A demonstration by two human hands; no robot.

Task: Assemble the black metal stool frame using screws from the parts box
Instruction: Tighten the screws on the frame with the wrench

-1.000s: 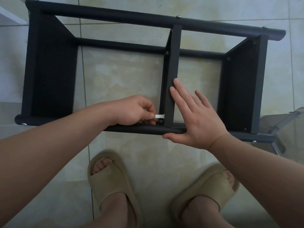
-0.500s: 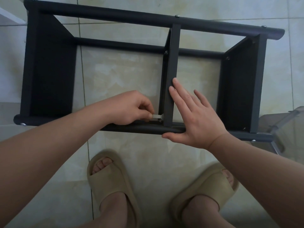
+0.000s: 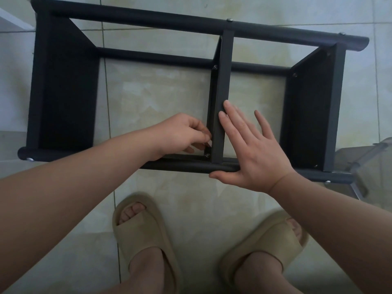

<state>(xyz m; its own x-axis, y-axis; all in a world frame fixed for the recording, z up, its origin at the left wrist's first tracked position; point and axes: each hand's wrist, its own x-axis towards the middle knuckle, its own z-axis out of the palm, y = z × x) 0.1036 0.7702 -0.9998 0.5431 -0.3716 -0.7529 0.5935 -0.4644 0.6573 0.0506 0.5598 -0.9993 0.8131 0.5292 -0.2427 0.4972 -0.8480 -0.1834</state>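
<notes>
The black metal stool frame [image 3: 63, 92] lies on its side on the tiled floor, seen from above. A centre crossbar [image 3: 222, 85] runs between the far and near tubes. My left hand [image 3: 180, 134] is curled just left of that bar's near end and pinches a small silver tool [image 3: 210, 143], mostly hidden by the fingers. A screw head [image 3: 207, 155] shows just below the fingertips, at the joint with the near tube. My right hand [image 3: 252, 151] lies flat with straight fingers against the crossbar, thumb along the near tube [image 3: 180, 167].
My two feet in beige slides [image 3: 144, 236] stand close to the near tube. A glass-topped piece with metal legs [image 3: 369, 164] sits at the right edge. A white edge [image 3: 14, 20] shows at the top left. Tiled floor surrounds the frame.
My left hand has risen slightly along the crossbar, taking the tool up off the screw, whose head now shows. The right hand has stayed put.
</notes>
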